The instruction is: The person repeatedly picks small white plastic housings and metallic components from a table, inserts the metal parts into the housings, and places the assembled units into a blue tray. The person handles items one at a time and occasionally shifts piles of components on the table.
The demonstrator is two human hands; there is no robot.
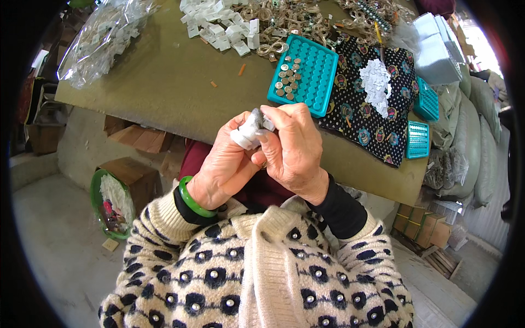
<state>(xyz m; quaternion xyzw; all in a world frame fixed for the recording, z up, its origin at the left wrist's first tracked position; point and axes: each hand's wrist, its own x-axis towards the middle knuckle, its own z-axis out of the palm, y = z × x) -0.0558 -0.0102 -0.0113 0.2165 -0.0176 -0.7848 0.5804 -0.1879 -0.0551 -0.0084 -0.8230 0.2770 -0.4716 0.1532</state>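
Just off the near table edge, my left hand and my right hand meet, both with fingers closed. Between them is a small white piece with a dark grey rounded end, its kind too small to make out. The left fingers hold it from below and the side. My right thumb and forefinger pinch at its upper right, where a white flap shows; the fingers hide part of it. Beyond my right hand lies a teal tray with round pockets, several coin-like metal discs at its left side.
A dark patterned cloth bears a heap of white paper bits. Small white boxes and tangled bracelet-like loops cover the table's far side. A clear bag sits far left, and smaller teal trays stand right.
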